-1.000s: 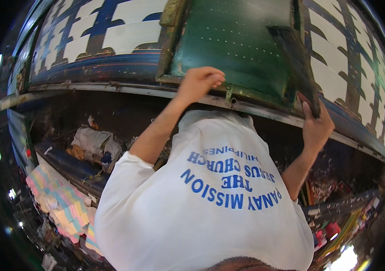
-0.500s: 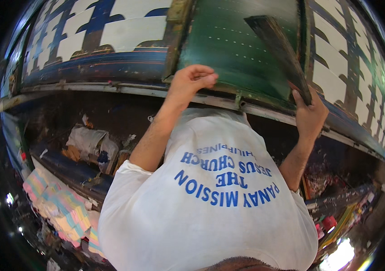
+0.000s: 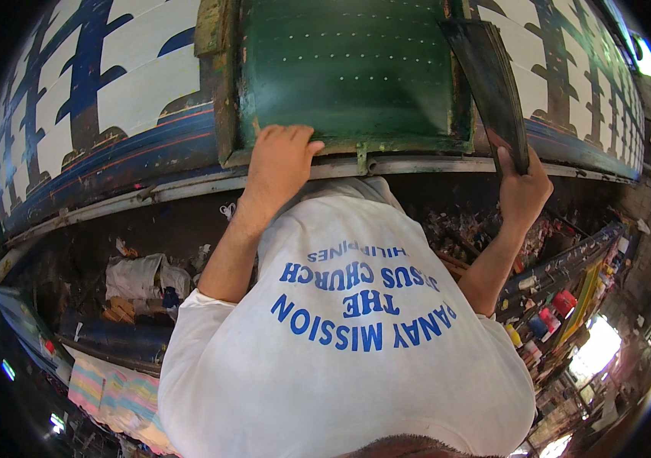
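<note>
A wooden-framed printing screen (image 3: 356, 88) with green mesh and rows of small pale dots lies on the long table before me. My left hand (image 3: 279, 168) is at the near left corner of its frame, fingers curled over the near rail. Most fingertips are hidden by the hand's back. In my right hand (image 3: 525, 195) is a long, dark, ink-stained squeegee (image 3: 487, 72), held by its near end. It slants away to the left, its far end over the screen's right side rail.
White rectangular sheets (image 3: 146, 69) in rows cover the dark blue table on both sides. A metal rail (image 3: 176, 185) runs along its front edge. Below are scraps and a crumpled whitish cloth (image 3: 138, 276), a pastel striped cloth (image 3: 115, 397) and a cluttered shelf with a red container (image 3: 563, 304).
My left hand has come down from above the screen's near edge onto its frame corner. The squeegee stands more upright in my right hand. The whole view has shifted.
</note>
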Available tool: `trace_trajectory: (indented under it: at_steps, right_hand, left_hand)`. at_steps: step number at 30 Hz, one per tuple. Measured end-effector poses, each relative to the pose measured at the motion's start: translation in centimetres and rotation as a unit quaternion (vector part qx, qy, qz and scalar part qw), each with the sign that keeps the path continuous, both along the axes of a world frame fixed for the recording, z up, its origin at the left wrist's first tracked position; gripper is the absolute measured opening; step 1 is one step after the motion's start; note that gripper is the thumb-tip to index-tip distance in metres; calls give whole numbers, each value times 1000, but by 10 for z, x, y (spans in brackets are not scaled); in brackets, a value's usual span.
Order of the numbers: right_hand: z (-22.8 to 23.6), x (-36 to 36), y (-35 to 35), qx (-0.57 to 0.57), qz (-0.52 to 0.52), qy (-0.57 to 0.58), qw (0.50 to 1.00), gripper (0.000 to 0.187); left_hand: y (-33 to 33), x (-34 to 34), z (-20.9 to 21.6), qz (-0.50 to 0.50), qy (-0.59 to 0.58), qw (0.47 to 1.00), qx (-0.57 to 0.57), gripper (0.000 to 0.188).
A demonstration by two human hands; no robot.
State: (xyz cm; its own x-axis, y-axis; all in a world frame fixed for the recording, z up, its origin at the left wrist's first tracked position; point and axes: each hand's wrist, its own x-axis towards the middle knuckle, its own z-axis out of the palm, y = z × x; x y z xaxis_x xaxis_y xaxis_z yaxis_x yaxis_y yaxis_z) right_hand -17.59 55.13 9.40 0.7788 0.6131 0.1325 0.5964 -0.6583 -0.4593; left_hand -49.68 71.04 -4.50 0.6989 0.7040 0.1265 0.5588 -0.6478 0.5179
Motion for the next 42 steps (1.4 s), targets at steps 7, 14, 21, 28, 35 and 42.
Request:
trace_trajectory:
  at_steps: [7, 14, 21, 28, 35, 42]
  right_hand:
    - [-4, 3, -5, -33, -33, -33, 998, 30]
    - [-7, 10, 12, -18, -13, 3, 1000, 29]
    - [-13, 21, 38, -16, 28, 32, 999, 32]
    - [-31, 8, 73, -68, 143, 82, 984, 37]
    - [-34, -28, 97, -58, 335, 61, 938, 48]
    - [-28, -43, 103, -52, 407, 84, 908, 46]
  left_hand:
    - [-11, 14, 5, -94, 136, 986, -38, 32]
    - [-1, 33, 4, -154, 81, 977, -127, 36]
    - [6, 21, 13, -170, 25, 970, -170, 46]
    - [14, -43, 37, -77, 192, 975, -85, 49]
    - [15, -70, 51, -12, 188, 980, -67, 37]
    - [61, -71, 35, 111, 107, 975, 162, 23]
